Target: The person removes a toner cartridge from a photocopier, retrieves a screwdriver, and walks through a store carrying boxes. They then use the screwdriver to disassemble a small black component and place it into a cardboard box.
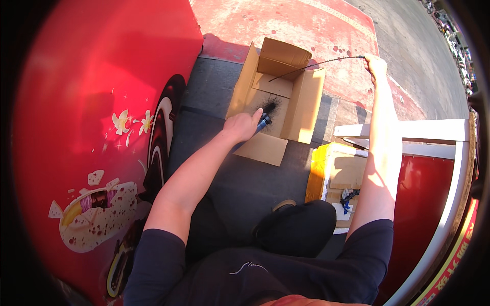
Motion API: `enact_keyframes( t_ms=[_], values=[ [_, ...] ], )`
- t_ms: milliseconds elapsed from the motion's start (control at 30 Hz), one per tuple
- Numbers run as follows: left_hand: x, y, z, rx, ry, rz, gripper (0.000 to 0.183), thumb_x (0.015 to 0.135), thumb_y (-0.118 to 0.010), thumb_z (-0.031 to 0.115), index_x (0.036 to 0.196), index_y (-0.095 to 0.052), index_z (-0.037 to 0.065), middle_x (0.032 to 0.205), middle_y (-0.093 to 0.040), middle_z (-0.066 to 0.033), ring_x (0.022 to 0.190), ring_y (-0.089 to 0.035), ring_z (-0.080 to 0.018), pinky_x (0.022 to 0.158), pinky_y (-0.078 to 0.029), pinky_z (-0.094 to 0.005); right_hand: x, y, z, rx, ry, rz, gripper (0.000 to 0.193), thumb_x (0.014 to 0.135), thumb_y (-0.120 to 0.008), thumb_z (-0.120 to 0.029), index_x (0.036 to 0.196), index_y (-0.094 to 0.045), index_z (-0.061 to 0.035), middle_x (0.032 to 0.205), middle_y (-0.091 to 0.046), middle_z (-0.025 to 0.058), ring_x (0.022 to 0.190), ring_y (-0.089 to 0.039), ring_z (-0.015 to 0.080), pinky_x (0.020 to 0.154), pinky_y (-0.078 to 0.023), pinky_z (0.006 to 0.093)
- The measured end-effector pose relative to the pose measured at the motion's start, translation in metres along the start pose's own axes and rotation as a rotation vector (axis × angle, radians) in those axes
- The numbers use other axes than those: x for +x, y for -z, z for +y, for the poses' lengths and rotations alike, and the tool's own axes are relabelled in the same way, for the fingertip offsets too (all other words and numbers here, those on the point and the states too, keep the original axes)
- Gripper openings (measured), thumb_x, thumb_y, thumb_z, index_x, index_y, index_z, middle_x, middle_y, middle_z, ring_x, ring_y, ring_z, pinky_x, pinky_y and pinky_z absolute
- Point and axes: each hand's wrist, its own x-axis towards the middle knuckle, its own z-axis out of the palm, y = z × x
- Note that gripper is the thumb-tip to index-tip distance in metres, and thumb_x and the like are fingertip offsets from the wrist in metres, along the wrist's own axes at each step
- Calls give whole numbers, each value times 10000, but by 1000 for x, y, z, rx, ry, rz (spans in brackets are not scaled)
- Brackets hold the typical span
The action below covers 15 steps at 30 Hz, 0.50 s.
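My left hand (240,127) is closed round a dark blue cylindrical tool (263,122) with a black end. It is held over the near part of an open cardboard box (304,109), pointing into it. Below the tool, a patch of fine black bits (270,106) lies scattered on the box's bottom. My right hand (376,65) is raised to the far right of the box, fingers closed on one end of a long, thin, dark textured cord or rod (332,60). This curves leftward, its free end hanging above the box.
A tall red printed panel (107,66) stands close on the left. To the right are a yellow-taped white carton (317,173) with a small black and blue item (348,199) on it, and a white frame (434,130). Grey and red flooring (291,20) lies beyond the box.
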Motion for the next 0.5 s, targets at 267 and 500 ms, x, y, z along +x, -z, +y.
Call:
enact_keyframes(
  t_ms=[267, 500],
  values=[
    [1, -4, 1, 2, -20, 22, 846, 1031, -171, 604, 1043, -713, -47, 1084, -681, -284, 1083, -632, -446, 947, -482, -491, -23, -30, 57, 203, -1, 16, 156, 902, -693, -105, 918, -698, 51, 760, -663, 80, 607, -614, 136, 550, -509, 260],
    [1, -5, 1, -22, -42, 31, 842, 1033, -168, 602, 1050, -703, -48, 1086, -680, -283, 1085, -626, -455, 944, -478, -499, -52, -33, 86, 361, -70, -47, 170, 919, -676, -103, 817, -671, 32, 719, -629, 79, 586, -605, 144, 530, -499, 260]
  ],
)
